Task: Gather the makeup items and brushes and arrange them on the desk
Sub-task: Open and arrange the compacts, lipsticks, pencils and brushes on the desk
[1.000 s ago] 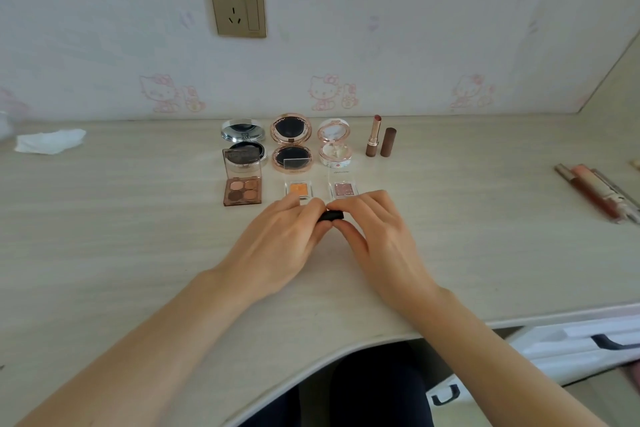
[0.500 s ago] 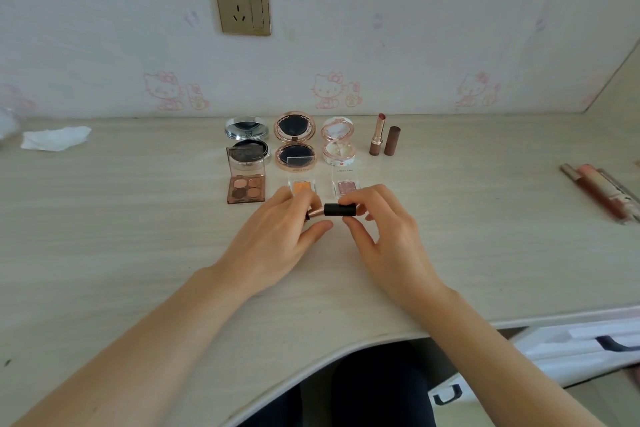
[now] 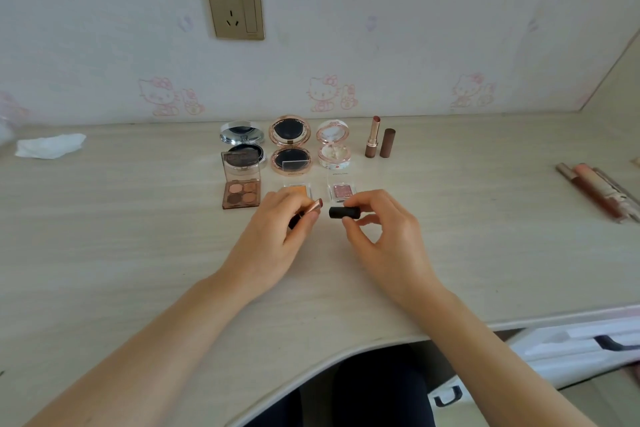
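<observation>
Nearest, dark-clad legs [image 3: 377, 388] under the curved front edge of the pale wood-grain table [image 3: 138, 253], with a white drawer unit with a black handle [image 3: 588, 343] at lower right. Above the table's middle, two bare forearms reaching in: left hand [image 3: 277, 236] curled round a rose-gold lipstick tube with a black base [image 3: 310, 211], bullet end pointing right; right hand [image 3: 384, 236] pinching the black cylindrical lipstick cap [image 3: 344, 212] between thumb and fingers, held just beside the tube's tip but apart from it. Just beyond the hands, a row of three open palettes: a brown four-pan eyeshadow palette with a clear lid [image 3: 241, 192] at left, a small clear single pan of orange shadow [image 3: 295, 189] in the middle, a small clear single pan of pink glitter shadow [image 3: 341, 191] at right. Behind those, three open round compacts: a silver mirrored compact [image 3: 242, 146], a rose-gold compact with dark interior [image 3: 290, 146], a pale pink compact with white powder [image 3: 334, 146]. Right of them, an upright brown uncapped lipstick [image 3: 372, 139] with its brown cap [image 3: 387, 143] standing just beside. Far right, a cluster of pink and brown lip-gloss tubes [image 3: 599, 192] lying near the table edge. Far left, a crumpled white tissue [image 3: 50, 146]. On the cartoon-cat wallpaper behind, a gold wall socket with a switch [image 3: 235, 7].
</observation>
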{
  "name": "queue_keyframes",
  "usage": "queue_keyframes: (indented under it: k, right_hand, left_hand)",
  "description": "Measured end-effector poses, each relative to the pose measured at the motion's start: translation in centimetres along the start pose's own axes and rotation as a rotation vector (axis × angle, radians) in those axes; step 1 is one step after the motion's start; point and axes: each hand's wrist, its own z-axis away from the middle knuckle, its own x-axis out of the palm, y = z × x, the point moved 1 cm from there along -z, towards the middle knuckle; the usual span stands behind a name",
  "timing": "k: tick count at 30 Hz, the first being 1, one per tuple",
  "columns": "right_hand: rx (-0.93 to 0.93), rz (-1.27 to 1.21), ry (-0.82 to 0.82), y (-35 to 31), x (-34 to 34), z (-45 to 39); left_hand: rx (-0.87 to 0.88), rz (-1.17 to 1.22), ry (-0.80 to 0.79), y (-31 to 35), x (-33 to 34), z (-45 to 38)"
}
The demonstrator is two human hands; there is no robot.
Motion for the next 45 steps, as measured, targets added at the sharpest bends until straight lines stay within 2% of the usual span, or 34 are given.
queue_keyframes:
  k: [7, 10, 18, 21, 26, 30, 35, 45]
  right_hand:
    - [0.144, -0.268, 0.021, -0.1, -1.2, -0.2]
    - [0.205, -0.272, 0.031, 0.5, -2.2, -0.6]
    - [0.296, -0.220, 0.116, 4.3, -5.6, -3.8]
    - [0.331, -0.131, 0.131, 6.4, -6.4, -5.4]
    - [0.343, 0.026, 0.053, 9.0, -6.5, -8.0]
    - [0.301, 0.120, -0.028, 10.0, -6.1, -9.2]
    - [0.282, 0.162, -0.059, 10.6, -5.5, -10.0]
    - [0.321, 0.191, -0.110, 12.3, -4.3, -10.9]
  left_hand:
    - [-0.098, 0.236, 0.019, 0.8, 0.1, -0.3]
    - [-0.141, 0.280, 0.029, 1.5, 0.6, -0.8]
    - [-0.164, 0.204, -0.049, 4.6, 3.0, -5.7]
    - [-0.186, 0.132, -0.066, 5.1, 4.5, -8.6]
    - [-0.192, -0.053, -0.073, 4.5, 6.7, -13.4]
    - [-0.259, -0.170, -0.155, 3.2, 7.7, -15.6]
    - [-0.287, -0.209, -0.263, 2.8, 8.3, -16.5]
    - [-0.350, -0.173, -0.265, 2.2, 8.6, -17.0]
